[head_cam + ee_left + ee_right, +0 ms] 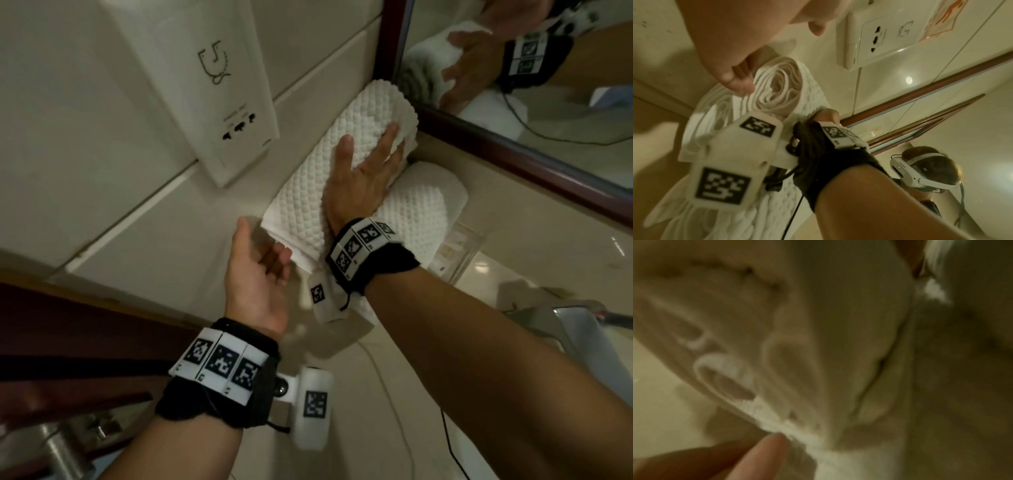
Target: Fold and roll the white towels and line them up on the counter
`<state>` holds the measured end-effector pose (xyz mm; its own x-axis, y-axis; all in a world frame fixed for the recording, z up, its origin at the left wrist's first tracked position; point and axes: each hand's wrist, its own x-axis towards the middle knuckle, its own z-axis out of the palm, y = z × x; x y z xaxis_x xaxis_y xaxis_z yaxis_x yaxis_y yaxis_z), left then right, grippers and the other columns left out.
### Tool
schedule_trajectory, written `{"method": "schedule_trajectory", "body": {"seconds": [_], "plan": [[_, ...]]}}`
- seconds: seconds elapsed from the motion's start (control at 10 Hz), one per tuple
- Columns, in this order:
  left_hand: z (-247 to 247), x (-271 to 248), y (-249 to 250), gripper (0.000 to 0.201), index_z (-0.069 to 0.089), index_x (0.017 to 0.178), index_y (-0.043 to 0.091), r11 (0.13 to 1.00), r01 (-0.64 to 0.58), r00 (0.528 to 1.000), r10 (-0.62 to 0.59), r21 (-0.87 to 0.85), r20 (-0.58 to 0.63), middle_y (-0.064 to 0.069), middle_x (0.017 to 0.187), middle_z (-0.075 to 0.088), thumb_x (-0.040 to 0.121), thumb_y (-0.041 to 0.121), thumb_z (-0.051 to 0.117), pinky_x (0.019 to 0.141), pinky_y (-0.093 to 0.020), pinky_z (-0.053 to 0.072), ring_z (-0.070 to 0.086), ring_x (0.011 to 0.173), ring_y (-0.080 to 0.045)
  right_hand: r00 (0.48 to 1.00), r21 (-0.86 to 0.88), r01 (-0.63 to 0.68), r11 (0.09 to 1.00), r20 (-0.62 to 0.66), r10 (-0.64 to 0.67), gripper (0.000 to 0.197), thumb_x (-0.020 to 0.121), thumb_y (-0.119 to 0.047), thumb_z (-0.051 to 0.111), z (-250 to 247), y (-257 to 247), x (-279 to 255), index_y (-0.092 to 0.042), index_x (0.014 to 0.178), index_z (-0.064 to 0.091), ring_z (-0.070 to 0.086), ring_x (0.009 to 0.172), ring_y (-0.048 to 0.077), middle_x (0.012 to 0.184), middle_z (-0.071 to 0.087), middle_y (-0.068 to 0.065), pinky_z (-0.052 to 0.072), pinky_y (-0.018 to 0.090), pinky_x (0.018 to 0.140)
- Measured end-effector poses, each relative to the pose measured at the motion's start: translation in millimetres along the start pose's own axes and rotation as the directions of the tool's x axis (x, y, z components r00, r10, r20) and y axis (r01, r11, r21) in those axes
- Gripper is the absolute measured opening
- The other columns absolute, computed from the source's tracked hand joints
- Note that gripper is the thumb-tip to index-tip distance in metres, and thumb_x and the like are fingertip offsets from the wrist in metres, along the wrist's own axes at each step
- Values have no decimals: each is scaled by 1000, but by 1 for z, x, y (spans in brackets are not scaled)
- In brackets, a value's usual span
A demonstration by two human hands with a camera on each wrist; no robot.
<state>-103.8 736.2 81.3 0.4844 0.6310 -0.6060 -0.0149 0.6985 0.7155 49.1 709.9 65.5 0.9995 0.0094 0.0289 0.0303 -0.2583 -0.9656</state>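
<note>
A rolled white towel (342, 144) with a bumpy weave lies on the counter along the wall. A second white roll (428, 198) lies against it on the right. My right hand (363, 171) rests flat on top of the first roll, fingers straight and spread. My left hand (263, 263) is at the roll's near end, palm up, fingers loosely bent and holding nothing. In the left wrist view the roll's spiral end (777, 91) shows, with my left fingertips (735, 81) touching it. The right wrist view is blurred: towel folds (818, 353) and one fingertip (766, 449) at their edge.
A white socket box (205, 85) hangs on the tiled wall just left of the rolls. A mirror with a dark red frame (513, 154) runs behind them. A clear plastic tray (459, 246) and a metal faucet (582, 325) stand to the right on the beige counter (376, 394).
</note>
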Motion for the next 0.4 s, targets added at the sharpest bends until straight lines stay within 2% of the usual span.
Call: {"method": "schedule_trajectory", "body": {"seconds": [0.1, 0.2, 0.3, 0.4], "plan": [[3, -10, -2, 69, 58, 137, 9, 1000, -3, 1000, 3, -8, 12, -9, 111, 60, 93, 62, 54, 100, -34, 46, 56, 101, -21, 991, 56, -32, 998, 129, 24, 78, 98, -55, 45, -17, -3, -1, -29, 159, 3, 1, 152, 19, 165, -6, 4, 4, 41, 122], [7, -25, -3, 55, 64, 125, 10, 1000, -6, 999, 7, -10, 44, 0, 94, 60, 96, 56, 53, 92, -30, 48, 58, 93, -16, 972, 103, -65, 993, 230, 39, 78, 97, -55, 47, -46, -6, -5, -23, 158, 10, 11, 151, 20, 164, 3, 4, 13, 35, 121], [11, -42, -3, 39, 64, 112, 13, 999, -3, 998, 1, 37, 59, -2, 104, 65, 98, 48, 54, 91, -31, 49, 63, 97, -17, 961, 27, -112, 993, 258, 101, 68, 95, -55, 51, -81, -16, -12, -13, 148, 36, 43, 135, 21, 151, 40, 7, 35, 32, 110], [16, -67, -5, 24, 63, 102, 13, 993, -19, 997, 10, 113, 76, -2, 91, 62, 97, 36, 60, 74, -30, 49, 61, 81, -17, 969, -120, -52, 991, 235, 79, 41, 93, -54, 54, -121, -24, -22, -19, 111, 63, 60, 102, 18, 109, 66, -1, 42, 29, 90]]}}
